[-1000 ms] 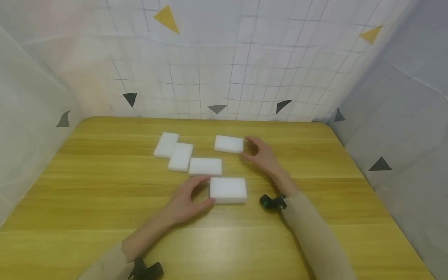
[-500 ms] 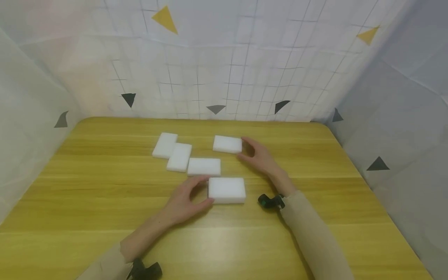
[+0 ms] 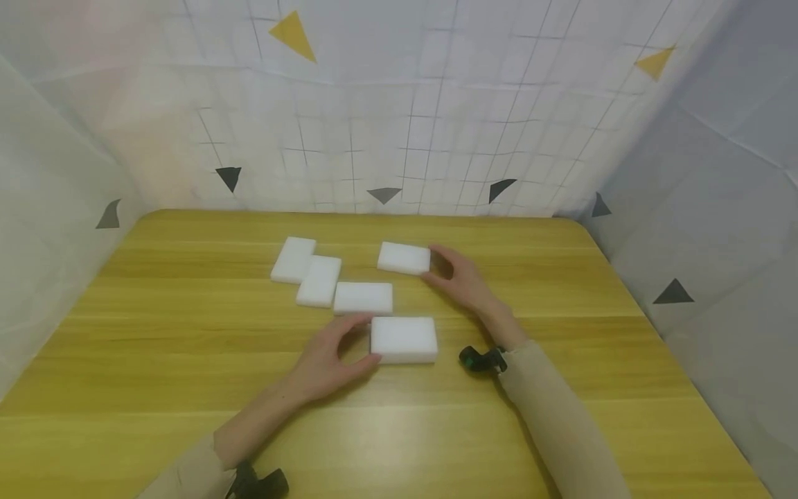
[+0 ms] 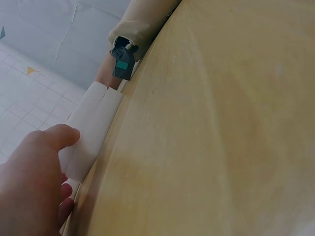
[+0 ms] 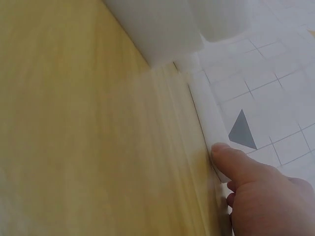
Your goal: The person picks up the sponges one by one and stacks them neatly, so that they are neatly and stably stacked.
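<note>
On the wooden table lie several white rectangular blocks that look like melamine sponges. My left hand (image 3: 327,357) grips the left end of the nearest white sponge block (image 3: 404,339), thumb at its near side and fingers at its far side. In the left wrist view this piece shows two layers (image 4: 91,128), one on the other, with my thumb against them. Farther back, my right hand (image 3: 463,281) holds the right end of a single white sponge block (image 3: 404,258) between thumb and fingers. The right wrist view shows my thumb (image 5: 221,150) on that block's near edge.
Left of the held blocks, a white sponge block (image 3: 364,298) lies just behind the near stack. Two more, a slanted block (image 3: 319,281) and a farther block (image 3: 294,260), meet at the back left. A cloth backdrop (image 3: 386,138) rises behind the wooden table (image 3: 187,291).
My right hand has shifted slightly left and come against the far block, which has moved a little left. The left hand stays at the near stack.
</note>
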The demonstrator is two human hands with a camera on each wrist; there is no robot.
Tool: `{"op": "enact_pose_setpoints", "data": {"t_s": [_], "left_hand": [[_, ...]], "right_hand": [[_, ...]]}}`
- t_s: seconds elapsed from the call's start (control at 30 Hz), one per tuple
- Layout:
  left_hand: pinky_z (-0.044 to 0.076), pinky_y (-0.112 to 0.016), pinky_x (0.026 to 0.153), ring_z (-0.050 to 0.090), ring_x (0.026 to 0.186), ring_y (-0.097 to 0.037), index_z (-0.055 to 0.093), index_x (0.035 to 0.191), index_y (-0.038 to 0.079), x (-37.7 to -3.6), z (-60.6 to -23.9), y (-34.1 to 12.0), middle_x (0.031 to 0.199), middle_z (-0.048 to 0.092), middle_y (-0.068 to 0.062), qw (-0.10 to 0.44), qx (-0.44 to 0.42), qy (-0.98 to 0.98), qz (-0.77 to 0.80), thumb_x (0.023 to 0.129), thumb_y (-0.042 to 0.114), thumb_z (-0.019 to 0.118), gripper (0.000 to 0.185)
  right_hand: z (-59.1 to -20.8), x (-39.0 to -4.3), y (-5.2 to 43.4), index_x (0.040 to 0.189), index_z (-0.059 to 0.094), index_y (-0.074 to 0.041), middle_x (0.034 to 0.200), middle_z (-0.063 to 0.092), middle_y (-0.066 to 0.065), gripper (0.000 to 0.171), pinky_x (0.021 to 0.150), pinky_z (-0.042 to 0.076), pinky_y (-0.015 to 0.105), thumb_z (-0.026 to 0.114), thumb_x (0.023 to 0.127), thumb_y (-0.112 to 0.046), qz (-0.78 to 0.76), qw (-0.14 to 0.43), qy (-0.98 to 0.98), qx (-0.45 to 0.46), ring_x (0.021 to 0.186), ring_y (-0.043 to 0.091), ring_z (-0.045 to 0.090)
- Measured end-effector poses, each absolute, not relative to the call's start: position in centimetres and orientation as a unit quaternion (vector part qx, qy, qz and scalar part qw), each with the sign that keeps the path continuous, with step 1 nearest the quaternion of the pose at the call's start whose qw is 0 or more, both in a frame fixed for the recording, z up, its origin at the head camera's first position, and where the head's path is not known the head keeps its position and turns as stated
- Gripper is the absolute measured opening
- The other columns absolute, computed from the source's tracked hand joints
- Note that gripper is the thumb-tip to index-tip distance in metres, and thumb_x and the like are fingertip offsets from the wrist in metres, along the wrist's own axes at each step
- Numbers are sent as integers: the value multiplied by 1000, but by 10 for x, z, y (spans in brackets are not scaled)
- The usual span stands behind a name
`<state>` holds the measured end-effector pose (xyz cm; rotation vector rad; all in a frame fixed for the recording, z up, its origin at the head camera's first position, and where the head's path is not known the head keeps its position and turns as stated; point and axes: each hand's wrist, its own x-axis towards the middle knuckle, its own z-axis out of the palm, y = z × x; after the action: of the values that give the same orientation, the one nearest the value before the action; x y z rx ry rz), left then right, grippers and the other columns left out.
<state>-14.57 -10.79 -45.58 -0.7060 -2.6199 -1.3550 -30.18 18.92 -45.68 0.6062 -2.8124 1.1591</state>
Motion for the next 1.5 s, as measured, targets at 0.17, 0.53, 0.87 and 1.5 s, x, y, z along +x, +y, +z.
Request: {"op": "enact_pose_setpoints", "data": {"t_s": [0.17, 0.53, 0.87, 1.5], "left_hand": [[46, -43, 108, 58, 125, -20, 58, 136, 16, -145, -456, -109, 133, 63, -2, 56, -233, -863, -444, 83, 32, 81, 60], [46, -43, 108, 58, 125, -21, 58, 136, 17, -145, -458, -111, 133, 63, -1, 64, -238, -860, -447, 83, 33, 81, 59], [45, -40, 108, 57, 125, -17, 58, 137, 19, -146, -463, -108, 134, 63, 1, 71, -247, -858, -444, 83, 34, 82, 61], [46, -41, 108, 58, 124, -21, 57, 138, 17, -147, -458, -109, 133, 63, -3, 57, -238, -863, -442, 84, 34, 81, 62]], "right_hand": [[-459, -302, 188, 148, 47, -14, 151, 48, 10, 67, 120, 29, 46, 71, 92, -42, 376, 24, -905, 199, 142, 30, 41], [-463, -303, 187, 145, 51, -11, 146, 53, 12, 63, 117, 33, 47, 73, 91, -36, 382, 38, -900, 208, 137, 31, 46], [-461, -292, 195, 141, 55, -10, 142, 55, 13, 61, 116, 34, 47, 77, 88, -32, 395, 36, -898, 189, 134, 32, 48], [-461, -270, 206, 138, 58, -11, 142, 56, 12, 56, 117, 32, 48, 76, 89, -31, 395, 55, -896, 196, 135, 31, 48]]}}
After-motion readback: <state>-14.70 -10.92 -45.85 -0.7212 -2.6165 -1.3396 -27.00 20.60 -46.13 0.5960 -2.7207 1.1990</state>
